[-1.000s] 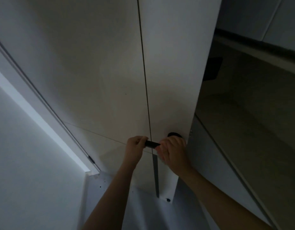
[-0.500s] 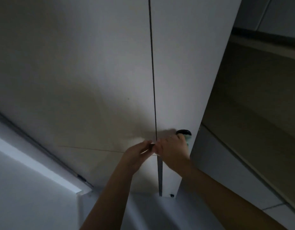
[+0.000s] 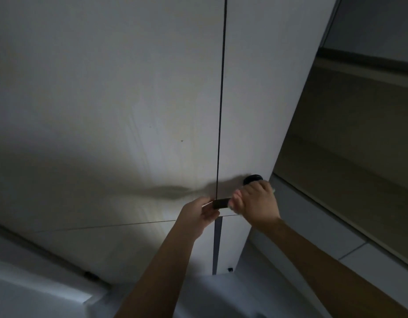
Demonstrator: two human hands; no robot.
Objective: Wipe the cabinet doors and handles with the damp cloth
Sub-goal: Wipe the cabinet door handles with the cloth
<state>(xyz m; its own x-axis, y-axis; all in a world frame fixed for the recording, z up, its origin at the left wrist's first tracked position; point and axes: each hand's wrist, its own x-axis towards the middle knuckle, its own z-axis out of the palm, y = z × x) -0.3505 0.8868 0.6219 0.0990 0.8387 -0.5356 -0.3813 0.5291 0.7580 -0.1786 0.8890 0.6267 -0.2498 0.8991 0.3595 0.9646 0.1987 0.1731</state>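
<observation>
Two tall white cabinet doors, the left door (image 3: 111, 106) and the right door (image 3: 264, 88), meet at a dark vertical seam. At the seam a dark handle (image 3: 219, 203) sticks out near the doors' lower edge. My left hand (image 3: 198, 216) holds the left end of that handle. My right hand (image 3: 255, 203) grips a pale cloth (image 3: 233, 204) against the handle's right end; only small bits of cloth show. A second dark round knob (image 3: 253, 179) sits just above my right hand.
The right door's edge stands out toward me, with a dim beige wall (image 3: 347, 145) and a grey ledge (image 3: 313, 226) beyond it. A white frame and bright strip (image 3: 38, 292) run along the lower left.
My hands have parted slightly, so the dark handle between them shows again. The view has shifted a little, with the seam now further right.
</observation>
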